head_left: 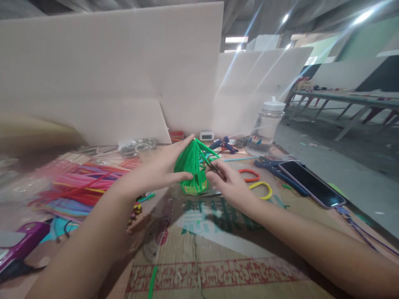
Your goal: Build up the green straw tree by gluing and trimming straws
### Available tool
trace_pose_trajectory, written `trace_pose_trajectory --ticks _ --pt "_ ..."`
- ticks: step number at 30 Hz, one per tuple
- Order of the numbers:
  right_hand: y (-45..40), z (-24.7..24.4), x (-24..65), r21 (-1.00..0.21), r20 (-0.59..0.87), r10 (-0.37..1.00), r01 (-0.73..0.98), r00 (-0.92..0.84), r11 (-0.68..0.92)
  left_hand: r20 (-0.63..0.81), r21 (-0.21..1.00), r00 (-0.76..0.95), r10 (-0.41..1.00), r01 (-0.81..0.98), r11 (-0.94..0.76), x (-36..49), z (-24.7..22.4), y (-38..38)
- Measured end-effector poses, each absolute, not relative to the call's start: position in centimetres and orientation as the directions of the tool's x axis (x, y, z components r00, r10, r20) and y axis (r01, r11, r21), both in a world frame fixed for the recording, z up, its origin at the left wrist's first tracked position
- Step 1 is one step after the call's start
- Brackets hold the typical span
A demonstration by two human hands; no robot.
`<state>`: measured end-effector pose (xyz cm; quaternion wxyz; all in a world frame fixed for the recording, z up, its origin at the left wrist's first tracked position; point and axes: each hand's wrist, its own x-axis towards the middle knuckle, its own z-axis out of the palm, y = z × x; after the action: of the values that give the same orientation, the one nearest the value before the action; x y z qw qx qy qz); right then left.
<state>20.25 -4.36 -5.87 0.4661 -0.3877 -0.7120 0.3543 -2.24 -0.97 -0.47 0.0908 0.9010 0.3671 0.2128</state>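
A cone-shaped frame of green pipe cleaners [193, 166] stands over the middle of the work surface, its strands meeting at a peak. My left hand [162, 170] grips it from the left, fingers behind it and thumb across the front. On its right side, my right hand [229, 180] pinches a thin dark tool [215, 167] that looks like tweezers, its tip among the green strands. One strand slopes from the peak toward the right hand. The fingers behind the frame are hidden.
Bundles of coloured pipe cleaners [90, 178] lie left. Scissor handles, orange [252, 175] and yellow [264, 191], are right of my hand. Farther right are a phone [311, 182] with a cord and a clear bottle [266, 128]. White boards [109, 62] stand behind.
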Motion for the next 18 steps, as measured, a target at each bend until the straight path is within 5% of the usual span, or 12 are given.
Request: trace_pose_trajectory --ticks 4,18 --pt "-4.5 -4.4 21.0 -0.811 0.497 0.835 0.217 -0.237 0.544 0.319 0.353 0.632 0.706 0.612 -0.708 -2.5 -0.4 -0.9" --pt "-4.3 -5.5 20.0 -0.853 0.283 0.909 0.354 -0.304 0.384 0.339 0.277 0.657 0.673 0.614 -0.739 -2.0 -0.3 -1.3"
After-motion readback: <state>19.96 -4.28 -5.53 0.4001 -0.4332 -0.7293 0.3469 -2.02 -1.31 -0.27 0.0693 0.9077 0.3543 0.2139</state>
